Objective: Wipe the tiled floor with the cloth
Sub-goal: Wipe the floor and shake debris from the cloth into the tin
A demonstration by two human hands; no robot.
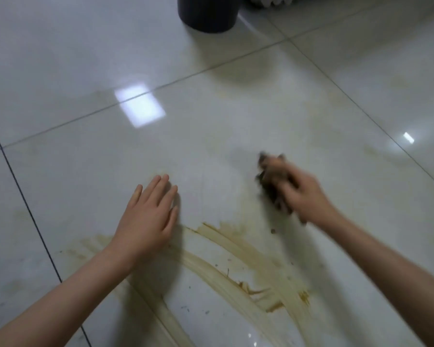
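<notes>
One cloth (269,191): dark and bunched up, lying on the floor (85,71) under the right hand (300,195), just beyond the brown smear (248,259). Motion blur hides its weave.
Handling: probably soft, light and limp. It looks damp and soiled, so it should drag on the tile rather than skate. Nothing about it is fragile.
Where to hold: gathered in the palm with fingers over the top, so that pressure goes flat into the tile.
Right grip: clenched on the cloth, fingers curled over it.
Left grip: released. The left hand (148,216) lies flat on the tile with straight fingers, apparently bracing, its wrist over the smear's left end.
Floor: pale, glossy tiles with dark joints, likely slick where wet.
Count: one cloth, two hands, one smear in long curved streaks with small dark specks, and one dark bin (207,13) well apart at the far edge.
Remaining: most of the smear lies nearer the person than the cloth and is not yet wiped.
</notes>
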